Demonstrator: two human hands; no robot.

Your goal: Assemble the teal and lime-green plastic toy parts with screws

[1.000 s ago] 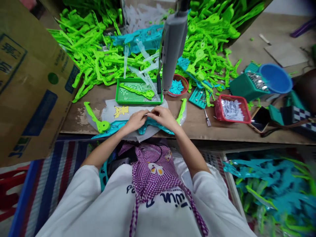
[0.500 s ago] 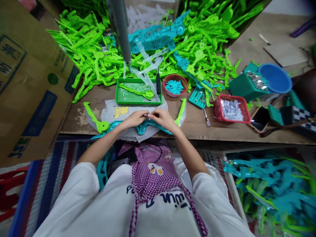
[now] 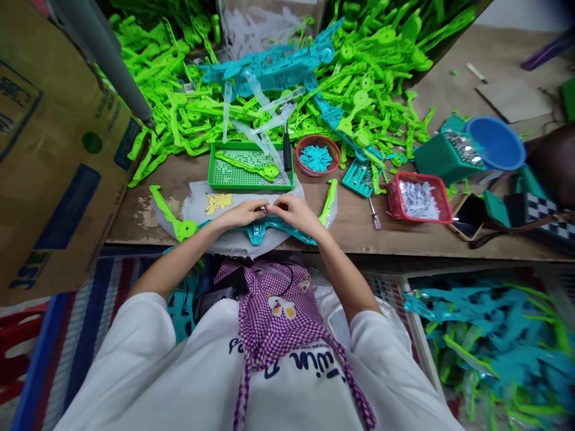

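A translucent blue plastic part lies across a grey cloth with a yellow cartoon figure, at the table's front edge. Green plastic arms stick up at its ends, one on the left and one on the right. Over the middle of the blue part, my left hand and my right hand meet fingertip to fingertip. Both hands have their fingers bent and pinched together. Whatever is between the fingertips is too small or hidden to make out.
Behind the cloth stand a green tray and a red basket of blue pieces. A hanging powered screwdriver slants at upper left, beside a cardboard box. Loose green parts pile up behind. A screwdriver lies rightward.
The hanging powered screwdriver has swung from above the green tray to the left, near the cardboard box. My hands stay at the middle of the blue part, with only slight finger movement.
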